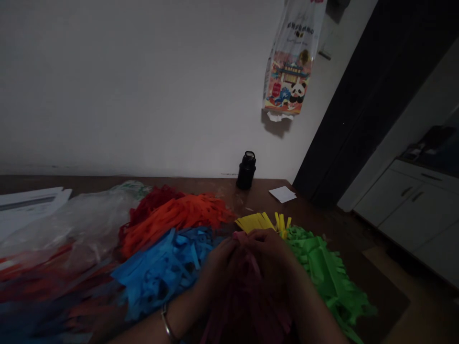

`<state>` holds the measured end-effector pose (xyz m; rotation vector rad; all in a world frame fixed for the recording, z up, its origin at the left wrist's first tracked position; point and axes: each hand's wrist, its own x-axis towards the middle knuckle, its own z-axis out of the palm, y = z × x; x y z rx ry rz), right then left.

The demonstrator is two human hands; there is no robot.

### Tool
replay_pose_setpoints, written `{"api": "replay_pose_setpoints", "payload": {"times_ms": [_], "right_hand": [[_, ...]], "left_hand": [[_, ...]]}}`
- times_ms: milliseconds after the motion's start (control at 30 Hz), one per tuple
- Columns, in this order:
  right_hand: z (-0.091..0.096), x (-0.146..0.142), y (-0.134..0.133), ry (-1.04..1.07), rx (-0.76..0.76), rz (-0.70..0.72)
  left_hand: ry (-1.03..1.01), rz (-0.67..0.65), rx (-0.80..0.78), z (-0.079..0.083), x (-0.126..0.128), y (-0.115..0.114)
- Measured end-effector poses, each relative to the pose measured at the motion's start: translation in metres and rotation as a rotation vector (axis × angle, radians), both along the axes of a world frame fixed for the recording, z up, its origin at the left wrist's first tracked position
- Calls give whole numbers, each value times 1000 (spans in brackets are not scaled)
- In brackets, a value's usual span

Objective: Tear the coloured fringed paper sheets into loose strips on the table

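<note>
Both hands meet at the top edge of a pink fringed strip (251, 282), whose cut strands hang down between my forearms. My left hand (224, 255) pinches its upper edge from the left, and a bracelet circles that wrist. From the right, my right hand (267, 241) grips the same edge with curled fingers. Just beyond my fingers lies a yellow fringed strip (256, 221). Blue fringed strips (163, 267) are heaped beside my left hand, and green fringed strips (319, 265) lie to the right of my right forearm.
Orange fringed strips (179, 217) and dark red ones (154, 203) pile up behind the blue. Clear plastic bags (89, 220) and papers (32, 205) cover the left side. A black bottle (246, 170) and a white card (283, 194) stand near the wall, below a hanging panda-printed bag (292, 71).
</note>
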<state>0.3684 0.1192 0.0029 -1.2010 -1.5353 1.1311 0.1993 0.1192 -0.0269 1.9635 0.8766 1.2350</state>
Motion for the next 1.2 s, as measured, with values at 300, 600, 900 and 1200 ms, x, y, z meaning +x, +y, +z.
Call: {"api": "replay_pose_setpoints", "payload": {"times_ms": [300,600,900,1200], "right_hand": [[9,3,-2,-94,91,51],[6,-1,0,-268,272,36],[12,-9,-4,-348,370,-13],[14,-8,-4,-389,463,-167]], "left_hand": [[28,12,10,0,-1,1],[56,69,-6,-1,-1,3],[73,102,10,-5,-1,7],[82,80,20,-6,-3,7]]}}
